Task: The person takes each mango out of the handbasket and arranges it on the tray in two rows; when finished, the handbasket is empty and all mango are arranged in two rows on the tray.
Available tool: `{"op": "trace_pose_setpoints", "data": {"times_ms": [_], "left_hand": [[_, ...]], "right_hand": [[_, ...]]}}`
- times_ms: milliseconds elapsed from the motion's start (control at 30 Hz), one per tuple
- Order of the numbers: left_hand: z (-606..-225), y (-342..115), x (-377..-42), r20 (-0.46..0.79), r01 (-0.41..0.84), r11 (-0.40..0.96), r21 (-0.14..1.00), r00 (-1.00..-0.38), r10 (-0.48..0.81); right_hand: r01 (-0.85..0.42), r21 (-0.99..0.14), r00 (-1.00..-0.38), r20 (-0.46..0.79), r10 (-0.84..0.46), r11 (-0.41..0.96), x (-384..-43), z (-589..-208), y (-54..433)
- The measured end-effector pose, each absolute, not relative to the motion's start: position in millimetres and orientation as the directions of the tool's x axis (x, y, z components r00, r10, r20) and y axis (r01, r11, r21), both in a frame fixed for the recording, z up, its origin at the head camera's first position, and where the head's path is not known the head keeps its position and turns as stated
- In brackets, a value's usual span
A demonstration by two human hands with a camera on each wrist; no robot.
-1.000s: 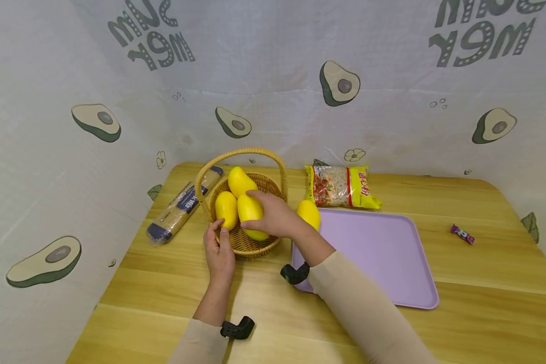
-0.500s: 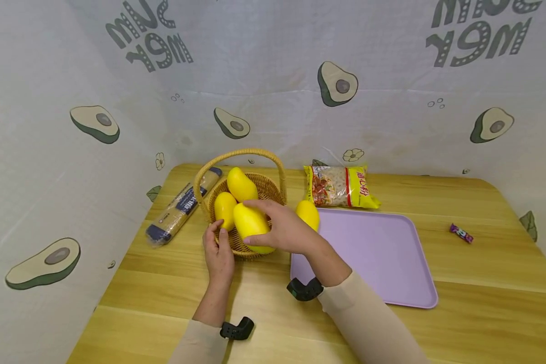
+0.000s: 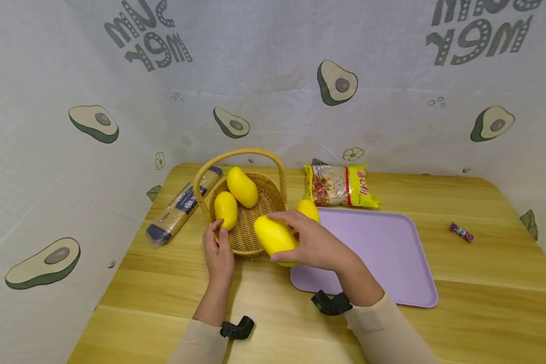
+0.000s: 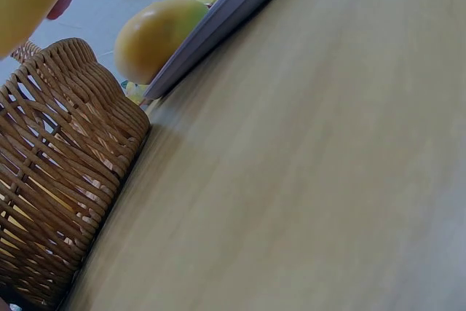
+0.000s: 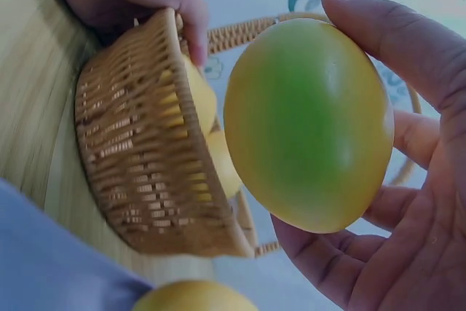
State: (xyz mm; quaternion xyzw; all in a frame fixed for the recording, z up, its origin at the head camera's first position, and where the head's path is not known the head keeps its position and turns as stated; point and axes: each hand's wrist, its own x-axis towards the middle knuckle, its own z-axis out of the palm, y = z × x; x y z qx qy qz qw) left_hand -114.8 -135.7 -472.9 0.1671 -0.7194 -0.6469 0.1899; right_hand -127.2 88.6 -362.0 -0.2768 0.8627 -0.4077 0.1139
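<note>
My right hand (image 3: 320, 245) grips a yellow mango (image 3: 273, 235) in the air, just right of the wicker basket (image 3: 269, 191). Seen from the right wrist, that mango (image 5: 309, 125) has a green patch on its end and lies between thumb and fingers. My left hand (image 3: 219, 258) holds the basket's near-left rim, fingers over the edge. Inside the basket lie two mangoes, one at the back (image 3: 242, 187) and one at the left (image 3: 226, 210), close to my left fingertips. Another mango (image 3: 307, 208) sits on the left part of the purple tray (image 3: 373, 253), partly hidden by my right hand.
A pack of noodles (image 3: 182, 205) lies left of the basket, partly behind its arched handle (image 3: 250, 150). Behind the tray is a yellow food bag (image 3: 341, 186). A small purple-wrapped candy (image 3: 461, 232) lies at the right. A patterned curtain (image 3: 273, 101) stands behind the table.
My right hand has lifted the mango out of the basket and moved it right and toward me, to the tray's left edge. My left hand has stayed at the basket rim.
</note>
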Motion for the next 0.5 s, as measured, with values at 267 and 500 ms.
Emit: {"op": "trace_pose_setpoints", "data": {"times_ms": [267,500], "left_hand": [[-471.7,-136.7,-114.7,0.065,0.009,0.113,0.994,-0.865,-0.498],[-471.7,-136.3,-115.7,0.07,0.016,0.111,0.994,-0.862,-0.502]], "right_hand": [[-0.228,-0.828,-0.891,-0.035,-0.453,0.513,-125.6,-368.8,110.8],[-0.15,-0.815,-0.947,-0.044,-0.317,0.56,-134.4,-372.5,134.5]]}}
